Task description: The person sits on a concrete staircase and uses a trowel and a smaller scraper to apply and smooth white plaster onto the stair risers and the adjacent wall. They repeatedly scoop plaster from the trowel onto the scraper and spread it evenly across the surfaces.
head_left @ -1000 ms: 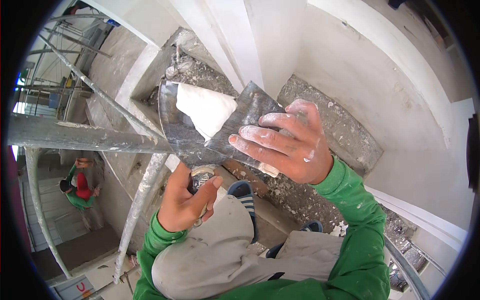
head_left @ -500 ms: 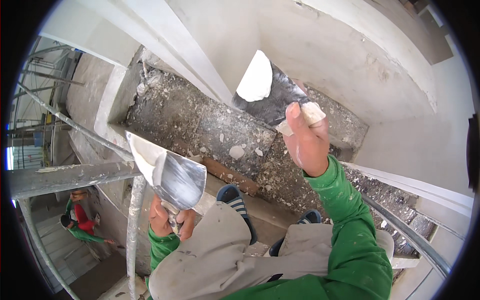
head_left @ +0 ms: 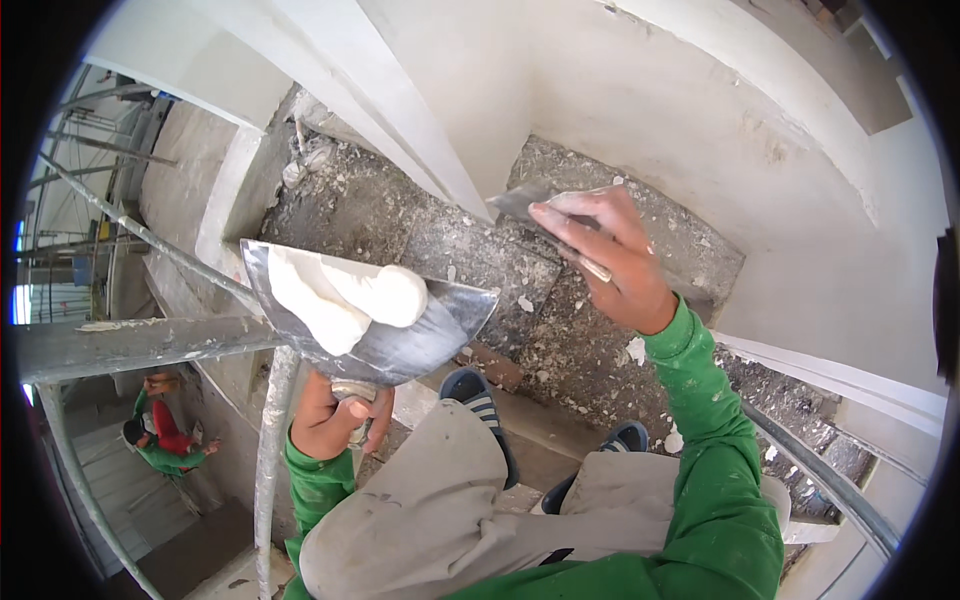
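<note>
My left hand (head_left: 335, 415) grips the handle of a wide metal putty knife (head_left: 430, 325), its broad blade tilted above my left knee. Two thick lumps of white putty (head_left: 335, 295) lie on that blade. Up and to the right, my right hand (head_left: 612, 250) is closed around a smaller putty knife (head_left: 525, 200). Its dark blade shows nearly edge-on, pointing left near the foot of a white wall corner (head_left: 440, 165). The fingers of my right hand cover most of its handle. The two blades are apart.
Scaffold pipes (head_left: 150, 348) run close beside my left arm, and another pipe (head_left: 825, 475) passes right of my right arm. The ledge below (head_left: 465, 245) is littered with plaster crumbs. A pale wall (head_left: 700, 130) rises ahead. Below left, a person (head_left: 165, 445) in green and red crouches.
The putty on my right knife has gone onto the left blade, which now carries more. My right hand has turned its knife edge-on. The left blade has swung flatter.
</note>
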Available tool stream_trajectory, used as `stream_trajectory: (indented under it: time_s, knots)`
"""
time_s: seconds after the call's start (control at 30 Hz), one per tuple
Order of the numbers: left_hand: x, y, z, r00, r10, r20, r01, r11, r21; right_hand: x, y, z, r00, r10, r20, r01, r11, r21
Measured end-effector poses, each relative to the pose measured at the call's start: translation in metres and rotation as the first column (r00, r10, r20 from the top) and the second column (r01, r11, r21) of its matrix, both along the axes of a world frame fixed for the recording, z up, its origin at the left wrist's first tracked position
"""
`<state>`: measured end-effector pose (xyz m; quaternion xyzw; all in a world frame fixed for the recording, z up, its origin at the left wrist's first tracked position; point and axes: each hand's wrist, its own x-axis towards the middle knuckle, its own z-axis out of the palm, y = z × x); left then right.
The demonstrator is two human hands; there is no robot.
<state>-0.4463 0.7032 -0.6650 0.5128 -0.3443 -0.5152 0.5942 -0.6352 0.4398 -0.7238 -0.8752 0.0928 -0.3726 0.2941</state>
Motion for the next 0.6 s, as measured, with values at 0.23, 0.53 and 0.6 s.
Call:
stream_trajectory:
  time_s: [0.23, 0.53, 0.6]
  knots:
    - [-0.014, -0.022, 0.012, 0.945, 0.151, 0.291, -0.207, 0.963, 0.172, -0.009, 0.001, 0.039, 0.946, -0.253, 0.204, 0.323, 0.805, -0.498]
    - [-0.007, -0.028, 0.023, 0.77, -0.088, 0.632, 0.021, 0.993, 0.112, -0.008, 0.01, 0.071, 0.987, -0.134, 0.091, 0.157, 0.656, -0.738]
    - [-0.01, -0.022, 0.025, 0.767, -0.064, 0.638, -0.111, 0.967, 0.23, -0.005, 0.012, 0.07, 0.993, -0.111, 0.04, 0.105, 0.675, -0.731]
